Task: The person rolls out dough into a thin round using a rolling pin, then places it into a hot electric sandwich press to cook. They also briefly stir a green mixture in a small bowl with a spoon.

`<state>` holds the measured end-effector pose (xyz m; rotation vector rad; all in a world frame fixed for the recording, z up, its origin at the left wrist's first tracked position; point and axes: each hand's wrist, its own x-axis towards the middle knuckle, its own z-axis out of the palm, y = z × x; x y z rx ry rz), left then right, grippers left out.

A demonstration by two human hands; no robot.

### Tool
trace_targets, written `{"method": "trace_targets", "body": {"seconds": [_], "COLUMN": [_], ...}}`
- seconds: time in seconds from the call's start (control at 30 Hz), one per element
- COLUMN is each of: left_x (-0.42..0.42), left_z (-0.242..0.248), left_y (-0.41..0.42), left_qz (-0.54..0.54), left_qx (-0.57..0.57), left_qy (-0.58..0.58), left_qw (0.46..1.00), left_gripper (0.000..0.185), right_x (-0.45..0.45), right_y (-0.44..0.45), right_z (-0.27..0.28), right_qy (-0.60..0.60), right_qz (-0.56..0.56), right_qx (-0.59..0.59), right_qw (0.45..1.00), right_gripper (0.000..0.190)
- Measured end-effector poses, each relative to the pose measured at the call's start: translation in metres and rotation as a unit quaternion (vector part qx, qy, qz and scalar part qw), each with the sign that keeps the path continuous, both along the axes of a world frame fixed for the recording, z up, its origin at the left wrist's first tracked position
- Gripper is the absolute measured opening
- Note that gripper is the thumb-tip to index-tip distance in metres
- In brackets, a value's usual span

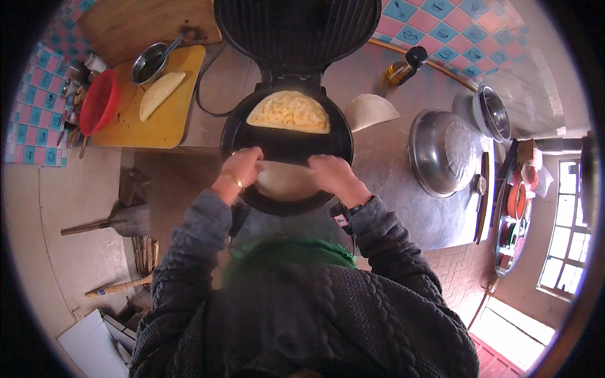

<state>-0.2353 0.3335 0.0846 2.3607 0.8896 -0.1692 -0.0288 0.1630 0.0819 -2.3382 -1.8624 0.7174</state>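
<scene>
Both my hands pinch the two ends of a pale, half-moon piece of filled dough (287,180) over the near half of a round black electric griddle (279,146). My left hand (237,170), with a gold bracelet at the wrist, grips its left corner. At the right corner is my right hand (336,175). The dough is slightly blurred; whether its underside touches the plate cannot be told. On the griddle's far half lies a yellowish folded flatbread (289,113). The ridged lid (298,28) stands raised behind. Another pale half-moon dough (372,112) rests on the counter beside the griddle.
Left, a yellow cutting board (165,123) bears a half-moon flatbread (161,96) and a metal bowl (149,64), near a red basin (99,103). To the right are an oil bottle (405,67), an upturned metal basin (444,153) and stacked bowls (491,112). A black cord (201,90) curves beside the griddle.
</scene>
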Motion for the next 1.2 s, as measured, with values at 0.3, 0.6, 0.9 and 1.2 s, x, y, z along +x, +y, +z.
{"method": "trace_targets", "body": {"seconds": [0.3,0.6,0.9,1.2], "left_x": [-0.002,0.016,0.018,0.014], "left_z": [0.005,-0.008,-0.018,-0.004], "left_y": [-0.007,-0.018,-0.021,-0.025], "left_qz": [-0.026,-0.09,-0.112,-0.093], "left_qx": [0.24,0.138,0.145,0.163], "left_qy": [-0.056,-0.115,-0.074,-0.108], "left_qw": [0.969,0.98,0.98,0.976], "left_gripper": [0.027,0.03,0.027,0.028], "right_x": [0.002,0.018,-0.033,-0.032], "right_y": [-0.003,-0.011,0.01,0.01], "right_z": [0.018,0.026,-0.005,-0.001], "right_qy": [-0.084,0.021,-0.03,-0.019], "right_qz": [-0.014,-0.045,0.027,0.05], "right_qx": [0.113,0.2,0.17,0.187], "right_qw": [0.99,0.979,0.985,0.981], "right_gripper": [0.012,0.012,0.015,0.016]}}
